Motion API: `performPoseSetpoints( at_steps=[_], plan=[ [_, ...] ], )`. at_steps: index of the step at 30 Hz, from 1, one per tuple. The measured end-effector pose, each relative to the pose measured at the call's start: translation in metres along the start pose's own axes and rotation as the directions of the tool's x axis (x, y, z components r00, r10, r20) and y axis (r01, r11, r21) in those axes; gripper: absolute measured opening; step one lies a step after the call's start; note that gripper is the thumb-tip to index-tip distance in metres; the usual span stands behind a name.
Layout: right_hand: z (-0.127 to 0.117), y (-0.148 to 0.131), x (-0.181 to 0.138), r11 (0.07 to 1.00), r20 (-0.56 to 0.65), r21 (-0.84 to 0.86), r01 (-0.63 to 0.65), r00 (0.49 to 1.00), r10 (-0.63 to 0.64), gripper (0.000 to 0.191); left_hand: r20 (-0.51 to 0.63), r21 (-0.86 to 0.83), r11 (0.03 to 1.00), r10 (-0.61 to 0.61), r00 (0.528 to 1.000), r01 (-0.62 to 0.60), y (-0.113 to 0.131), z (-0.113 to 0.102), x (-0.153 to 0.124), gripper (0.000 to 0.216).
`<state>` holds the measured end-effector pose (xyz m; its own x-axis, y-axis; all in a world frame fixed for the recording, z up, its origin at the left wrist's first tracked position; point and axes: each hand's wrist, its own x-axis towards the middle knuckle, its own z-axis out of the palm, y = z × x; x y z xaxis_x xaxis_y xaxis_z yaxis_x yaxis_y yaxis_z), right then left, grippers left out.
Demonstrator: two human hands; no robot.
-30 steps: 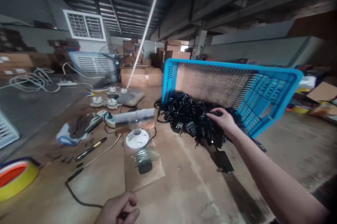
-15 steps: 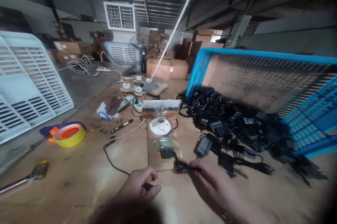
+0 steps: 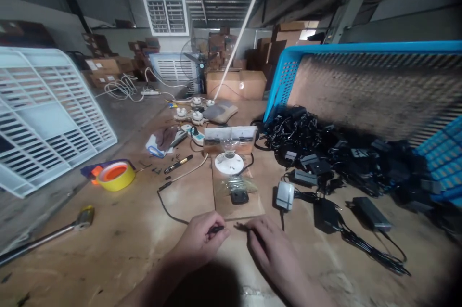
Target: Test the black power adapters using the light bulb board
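Note:
My left hand [image 3: 202, 237] is closed around a black cable connector [image 3: 216, 229], whose tip pokes out between thumb and forefinger. A black cable [image 3: 172, 214] runs from this hand to the left, joining a pale cable. Facing it across a small gap, my right hand [image 3: 269, 244] pinches a thin dark cable end [image 3: 241, 226]. A grey power adapter [image 3: 285, 195] lies just beyond the right hand, its cord leading down toward that hand. In front of both hands sit a black plug-like block [image 3: 239, 196] with clear wrapping and a bulb in a white round lamp holder [image 3: 229, 163].
A blue crate [image 3: 325, 48] lies on its side at the right, with a heap of black adapters [image 3: 299, 129] spilling out. On the left are yellow tape [image 3: 121, 179], a hammer-like tool [image 3: 65, 230], a pen [image 3: 178, 164] and a white crate [image 3: 54, 119].
The black bundle formerly at my right hand is gone from it; a thin cable end is there now. My hands are closer together. Two adapters now lie apart from the heap at right.

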<state>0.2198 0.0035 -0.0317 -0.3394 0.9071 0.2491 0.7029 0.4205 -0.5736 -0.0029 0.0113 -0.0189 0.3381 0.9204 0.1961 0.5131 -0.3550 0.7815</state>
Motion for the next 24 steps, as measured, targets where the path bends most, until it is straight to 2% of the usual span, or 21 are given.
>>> performPoseSetpoints(
  at_steps=[6, 10, 14, 16, 18, 19, 22, 24],
  plan=[
    [-0.009, -0.004, -0.019, 0.997, 0.071, 0.000, 0.081, 0.994, -0.081, 0.024, 0.038, -0.009, 1.000, 0.030, 0.999, -0.030, -0.001, 0.001, -0.001, 0.011],
    [0.000, -0.013, -0.021, 0.984, 0.081, 0.014, 0.176, 0.981, -0.176, 0.022, 0.155, -0.037, 0.988, 0.151, 0.976, -0.147, -0.005, 0.003, -0.004, 0.018],
    [0.010, -0.024, -0.023, 0.971, 0.066, -0.106, 0.216, 0.975, -0.210, 0.019, 0.219, 0.058, 0.962, 0.247, 0.944, -0.266, -0.010, 0.007, -0.005, 0.034],
    [0.002, -0.027, -0.021, 0.967, 0.120, -0.127, 0.219, 0.972, -0.204, 0.018, 0.258, 0.111, 0.952, 0.250, 0.933, -0.286, -0.011, 0.008, -0.006, 0.039],
    [-0.017, -0.022, -0.014, 0.975, 0.152, -0.129, 0.181, 0.975, -0.161, 0.013, 0.275, 0.127, 0.953, 0.233, 0.933, -0.276, -0.009, 0.007, -0.007, 0.039],
    [-0.029, -0.015, -0.008, 0.977, 0.125, -0.163, 0.139, 0.985, -0.119, 0.021, 0.274, 0.128, 0.956, 0.222, 0.936, -0.265, -0.008, 0.007, -0.007, 0.037],
    [-0.062, 0.019, 0.013, 0.922, -0.055, -0.373, -0.101, 0.995, 0.087, 0.079, 0.283, 0.111, 0.959, 0.222, 0.933, -0.262, -0.005, 0.006, -0.005, 0.024],
    [-0.074, 0.038, 0.026, 0.875, -0.100, -0.422, -0.238, 0.971, 0.216, 0.088, 0.306, 0.086, 0.953, 0.252, 0.918, -0.290, -0.004, 0.006, -0.003, 0.018]
  ],
)
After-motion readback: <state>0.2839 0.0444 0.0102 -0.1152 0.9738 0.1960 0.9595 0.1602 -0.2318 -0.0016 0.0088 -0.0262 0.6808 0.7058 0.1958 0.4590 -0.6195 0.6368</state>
